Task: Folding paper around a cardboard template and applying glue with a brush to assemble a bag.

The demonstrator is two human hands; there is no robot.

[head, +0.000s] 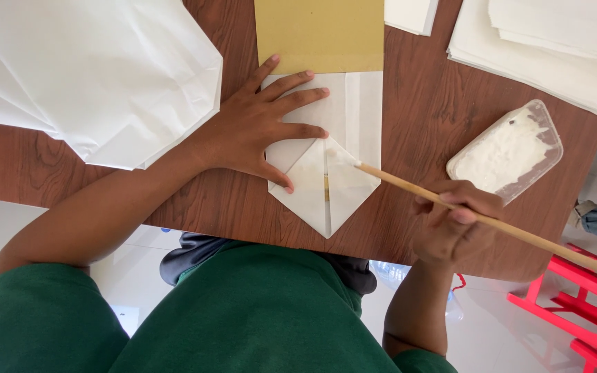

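My left hand (260,124) lies flat with fingers spread on a folded white paper piece (343,176) whose lower end comes to a point near the table's front edge. My right hand (454,221) grips a long wooden stick (519,233). The stick's white-coated tip (343,157) touches the paper's folded flap just right of my left fingertips. A tan cardboard sheet (319,34) lies under the paper's far end.
A clear plastic tub of white paste (506,150) sits to the right of the paper. Stacks of white paper lie at the far left (98,76) and far right (547,48) on the brown wooden table (423,103). A red stool (589,304) stands on the floor at right.
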